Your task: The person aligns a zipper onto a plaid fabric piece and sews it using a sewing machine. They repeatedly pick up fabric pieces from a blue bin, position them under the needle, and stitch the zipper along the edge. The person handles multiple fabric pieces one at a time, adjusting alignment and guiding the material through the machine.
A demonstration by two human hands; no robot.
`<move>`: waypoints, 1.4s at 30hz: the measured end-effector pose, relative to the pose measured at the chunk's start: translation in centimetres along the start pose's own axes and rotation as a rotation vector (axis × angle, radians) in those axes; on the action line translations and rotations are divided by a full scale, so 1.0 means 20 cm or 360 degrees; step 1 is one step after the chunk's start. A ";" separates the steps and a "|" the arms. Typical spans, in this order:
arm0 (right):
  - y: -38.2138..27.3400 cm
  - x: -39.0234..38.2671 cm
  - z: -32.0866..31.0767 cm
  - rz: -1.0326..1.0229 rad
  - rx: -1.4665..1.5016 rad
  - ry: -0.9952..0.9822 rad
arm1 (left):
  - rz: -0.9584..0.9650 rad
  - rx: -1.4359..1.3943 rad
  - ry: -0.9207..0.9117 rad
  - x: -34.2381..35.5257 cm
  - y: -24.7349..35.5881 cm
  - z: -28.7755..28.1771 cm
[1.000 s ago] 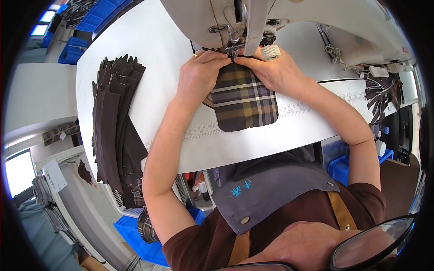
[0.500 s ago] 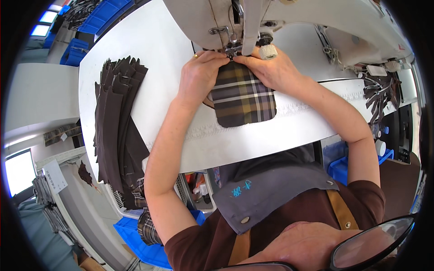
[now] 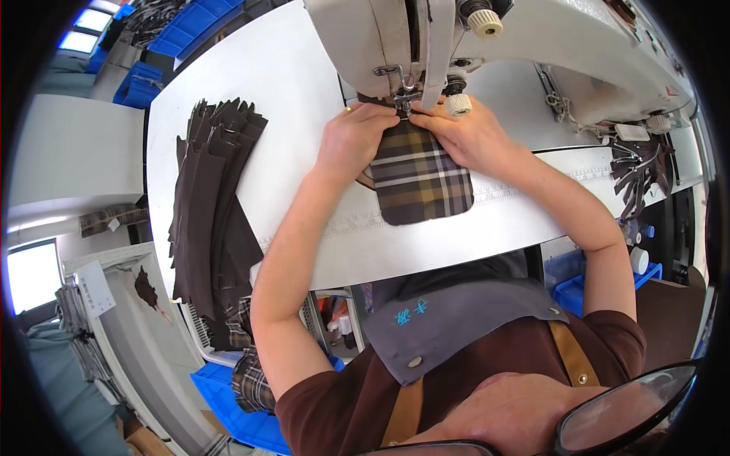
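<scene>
A plaid fabric piece in brown, tan and white, with rounded lower corners, lies flat on the white table, its far edge under the presser foot of a sewing machine. My left hand grips its far left edge, fingers bent together close beside the needle. On the other side, my right hand holds the far right edge, thumb and index finger near the foot. The fingertips of both hands almost meet there. A brown curved edge shows from beneath the plaid, near my left wrist.
Long dark brown fabric strips are heaped at the table's left. A ruler scale runs along the tabletop. Dark pieces hang at the right. Below the table are blue bins and plaid cloth.
The whole view has shifted, so the scene sits slightly lower and further right. Both hands keep their grip on the plaid piece, with almost the same place beside the needle.
</scene>
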State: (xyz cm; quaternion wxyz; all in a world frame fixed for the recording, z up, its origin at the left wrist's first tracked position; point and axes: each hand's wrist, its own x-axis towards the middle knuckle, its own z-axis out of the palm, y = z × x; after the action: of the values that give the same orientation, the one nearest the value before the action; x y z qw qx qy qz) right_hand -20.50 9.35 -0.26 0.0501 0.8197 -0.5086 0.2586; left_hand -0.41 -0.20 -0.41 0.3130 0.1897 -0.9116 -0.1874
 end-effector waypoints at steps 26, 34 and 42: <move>0.14 -0.09 -0.05 0.0236 0.0214 0.0104 | -0.0658 -0.0866 0.1832 0.40 -0.50 -0.35; -0.10 -0.06 -0.09 0.0162 0.0080 -0.0063 | -0.1389 -0.2793 0.1326 -0.78 0.69 -0.38; 0.19 -0.02 -0.02 0.0125 -0.0019 -0.0073 | -0.1134 -0.1446 -0.0534 -0.73 0.95 -0.35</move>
State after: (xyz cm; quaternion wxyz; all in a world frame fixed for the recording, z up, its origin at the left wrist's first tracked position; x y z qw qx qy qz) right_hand -24.11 7.97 -0.78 0.0330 0.8045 -0.5430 0.2385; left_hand 10.43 21.30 6.14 0.1326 0.2987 -0.6574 -0.6790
